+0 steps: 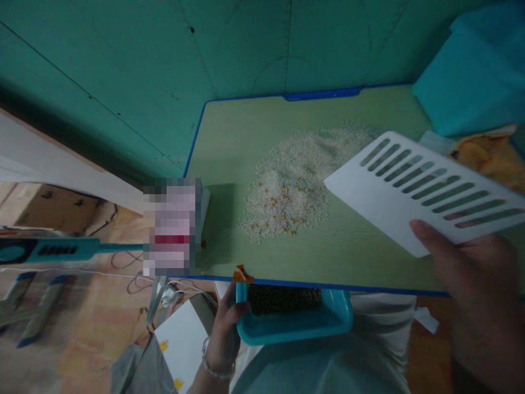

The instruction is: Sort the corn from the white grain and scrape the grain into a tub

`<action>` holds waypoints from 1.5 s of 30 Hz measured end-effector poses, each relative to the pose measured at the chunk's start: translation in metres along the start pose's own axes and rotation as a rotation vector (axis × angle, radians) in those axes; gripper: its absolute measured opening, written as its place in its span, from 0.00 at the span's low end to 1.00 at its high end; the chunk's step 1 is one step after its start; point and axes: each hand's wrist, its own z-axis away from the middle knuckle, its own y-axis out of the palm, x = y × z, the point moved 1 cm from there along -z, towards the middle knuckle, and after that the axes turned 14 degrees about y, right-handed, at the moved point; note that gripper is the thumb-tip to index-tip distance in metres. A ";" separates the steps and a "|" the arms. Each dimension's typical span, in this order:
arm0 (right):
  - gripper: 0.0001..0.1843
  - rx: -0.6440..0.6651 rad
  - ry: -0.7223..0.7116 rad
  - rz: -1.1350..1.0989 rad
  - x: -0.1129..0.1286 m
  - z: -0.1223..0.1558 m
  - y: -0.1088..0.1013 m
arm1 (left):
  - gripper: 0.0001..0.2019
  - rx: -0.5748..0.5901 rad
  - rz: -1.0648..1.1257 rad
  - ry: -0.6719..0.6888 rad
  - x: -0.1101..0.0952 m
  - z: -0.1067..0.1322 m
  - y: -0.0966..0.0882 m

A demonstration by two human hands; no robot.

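A mound of white rice grains (287, 191) dotted with yellow kernels lies on the pale green tabletop (348, 251). My right hand (471, 290) is shut on a white slotted plastic plate (422, 186), which it holds tilted above the table, just right of the mound and apart from it. My left hand (225, 339) grips the rim of a shallow teal tray (295, 328) below the table's near edge. Dark green seeds (285, 300) fill the tray's far part, and the table edge hides some of them.
Teal cloth (471, 76) and a yellow-orange cloth (488, 156) lie at the table's far right. A pixelated object (172, 227) stands at the left edge, beyond it a teal-handled tool (49, 250). A green wall (123, 65) rises behind. Orange tape (241, 275) marks the near edge.
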 end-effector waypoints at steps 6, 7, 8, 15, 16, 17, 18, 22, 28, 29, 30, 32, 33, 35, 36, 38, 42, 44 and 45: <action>0.16 0.046 -0.050 0.066 0.014 -0.011 0.002 | 0.20 -0.019 0.003 -0.001 -0.004 0.005 0.004; 0.15 0.052 -0.075 0.074 0.015 -0.012 0.002 | 0.19 -0.022 -0.002 -0.009 -0.004 0.005 0.003; 0.14 0.052 -0.106 0.081 0.017 -0.012 0.002 | 0.19 -0.026 0.000 -0.011 -0.002 0.003 0.001; 0.11 0.040 -0.244 -0.019 0.015 -0.004 0.002 | 0.22 -0.083 -0.006 0.035 0.017 -0.016 -0.016; 0.12 0.039 -0.258 -0.036 0.015 -0.003 0.001 | 0.23 -0.079 0.006 0.033 0.018 -0.015 -0.015; 0.12 0.040 -0.281 -0.046 0.016 -0.002 0.002 | 0.24 -0.074 0.021 0.028 0.017 -0.013 -0.012; 0.12 0.049 -0.317 -0.050 0.017 -0.001 0.002 | 0.25 -0.071 0.029 0.017 0.015 -0.011 -0.008; 0.09 0.134 -0.511 -0.047 0.030 0.002 0.010 | 0.26 -0.072 0.029 0.000 0.004 -0.001 0.005; 0.11 0.241 -0.748 0.059 0.055 0.014 0.027 | 0.26 -0.097 0.009 0.004 -0.002 0.005 0.011; 0.11 0.252 -0.794 0.068 0.057 0.017 0.029 | 0.25 -0.101 0.005 0.012 -0.003 0.005 0.011; 0.11 0.257 -0.839 0.065 0.058 0.020 0.029 | 0.25 -0.095 0.004 0.014 -0.003 0.006 0.010; 0.09 0.261 -0.920 0.044 0.058 0.026 0.030 | 0.24 -0.063 0.014 -0.003 -0.005 0.007 0.009; 0.09 0.266 -0.955 0.033 0.057 0.029 0.029 | 0.23 -0.048 0.016 -0.021 -0.005 0.007 0.009; 0.11 0.290 -1.010 0.006 0.056 0.035 0.028 | 0.21 -0.029 0.013 -0.055 -0.006 0.007 0.006; 0.13 0.303 -1.031 -0.010 0.055 0.038 0.027 | 0.20 -0.028 0.010 -0.058 -0.006 0.007 0.005; 0.16 0.320 -1.056 -0.045 0.056 0.045 0.025 | 0.18 -0.025 0.001 -0.052 -0.005 0.005 0.003; 0.19 0.350 -1.079 -0.080 0.058 0.058 0.025 | 0.20 -0.027 -0.006 -0.043 -0.003 0.002 0.002; 0.20 0.379 -1.073 -0.083 0.057 0.060 0.028 | 0.21 -0.030 -0.014 -0.038 -0.001 0.001 0.001; 0.19 0.390 -1.056 -0.083 0.056 0.060 0.030 | 0.21 -0.032 -0.020 -0.034 0.000 0.000 0.001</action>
